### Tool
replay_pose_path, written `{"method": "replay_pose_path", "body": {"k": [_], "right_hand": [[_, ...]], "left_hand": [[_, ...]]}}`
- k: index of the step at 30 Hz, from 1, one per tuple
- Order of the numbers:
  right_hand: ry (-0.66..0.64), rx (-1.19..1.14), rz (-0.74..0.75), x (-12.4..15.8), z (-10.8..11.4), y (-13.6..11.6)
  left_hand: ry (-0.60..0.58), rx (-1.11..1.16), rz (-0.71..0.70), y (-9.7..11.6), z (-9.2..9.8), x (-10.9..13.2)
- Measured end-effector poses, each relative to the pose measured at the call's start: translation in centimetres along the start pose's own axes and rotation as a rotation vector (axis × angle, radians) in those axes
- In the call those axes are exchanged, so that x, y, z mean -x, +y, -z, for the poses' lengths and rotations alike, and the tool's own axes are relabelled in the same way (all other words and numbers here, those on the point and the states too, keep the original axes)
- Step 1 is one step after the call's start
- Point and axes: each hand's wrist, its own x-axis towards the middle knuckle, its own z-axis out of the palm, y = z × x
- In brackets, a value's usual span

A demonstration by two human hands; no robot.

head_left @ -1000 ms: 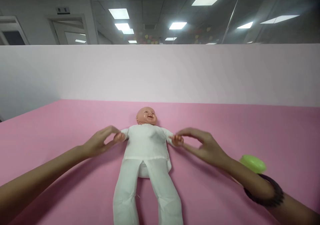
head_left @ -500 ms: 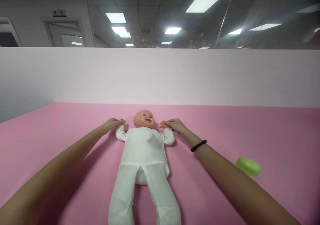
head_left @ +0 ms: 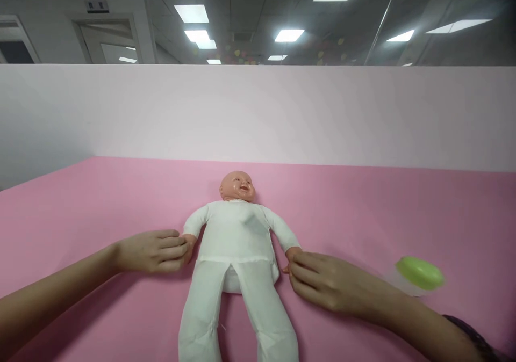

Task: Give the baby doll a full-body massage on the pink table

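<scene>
The fingers of the left hand were laid close together, a narrow hold, and the doll's small right hand was caught against their tips. Much the same was seen on the other side: the fingers of the right hand were bunched narrowly around the doll's small left hand, which was partly covered by them. Both forearms were stretched in from the lower corners, and a dark beaded bracelet was worn on the right wrist, cut off by the frame edge.

The baby doll was laid flat on its back on a pink surface, with its arms angled out, its legs pointed toward the camera, and its vinyl head tipped up in a grin. A white cloth suit covered its body and limbs.

Just beyond the right hand, a round green-lidded container was sitting on the pink, a bit blurred. Behind everything, a pale wall panel was topped by a view of ceiling lights and a doorway.
</scene>
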Motion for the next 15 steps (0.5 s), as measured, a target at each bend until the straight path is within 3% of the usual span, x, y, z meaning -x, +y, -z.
{"method": "replay_pose_path", "body": {"k": [3,6,8,9,11,13,15], "right_hand": [[0.145,-0.146,-0.165,-0.9,0.3,1.5],[0.476,-0.367,-0.613,-3.4,0.0,5.3],[0.596,-0.537,-0.968,-5.4,-1.5,8.5],[0.582,-0.601,-1.126,-6.3,-2.6,10.0],[0.424,-0.577,-1.377,-7.3,-5.1,12.7],[0.264,-0.553,-1.504,-7.5,-7.3,14.5],[0.199,-0.602,-1.546,-7.0,-8.7,15.4]], "left_hand": [[0.137,0.099,0.244,-0.9,-0.2,-1.3],[0.407,0.317,0.722,-3.9,-1.6,-3.4],[0.529,0.538,1.054,-6.6,-3.2,-4.8],[0.559,0.648,1.208,-7.9,-4.2,-5.4],[0.511,0.804,1.450,-10.2,-6.2,-6.2],[0.426,0.896,1.555,-11.6,-7.9,-6.5],[0.382,0.947,1.561,-12.1,-9.0,-6.4]]}}
